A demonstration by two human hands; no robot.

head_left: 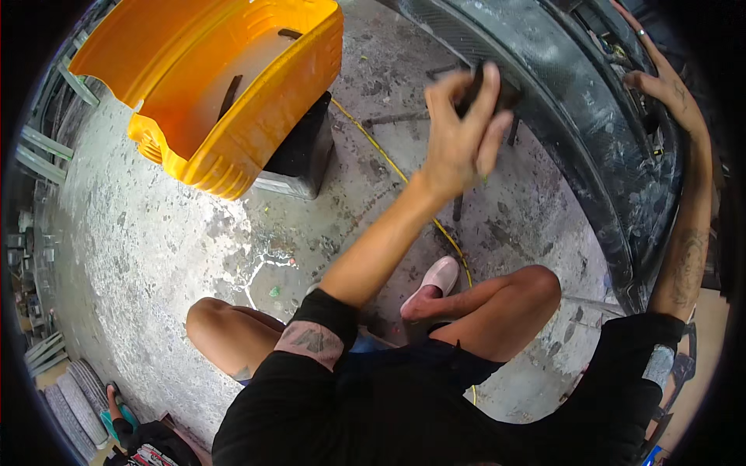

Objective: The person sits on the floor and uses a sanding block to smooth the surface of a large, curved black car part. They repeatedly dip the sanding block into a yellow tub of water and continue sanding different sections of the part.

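Note:
A long, curved black car body panel (579, 124) with a woven carbon-fibre look and greyish, dusty patches spans the upper right. At its near-left edge my left hand (458, 144) is closed, thumb and fingers around a small dark block (468, 97); motion blurs it, so its exact kind is unclear. Over on the panel's far right, my right hand (670, 95) rests at the outer edge beside an opening. Its thumb is spread away from a stretched finger that wears a ring; the other fingers are mostly hidden.
A cut-open yellow plastic tub (264, 116) with cloudy liquid and dark strips stands on a black box (307, 159). Dark stand legs (396, 119) show under the panel. A yellow cable (451, 237) crosses the stained concrete floor. Tyres (74, 404) and another person (148, 443) are at lower left.

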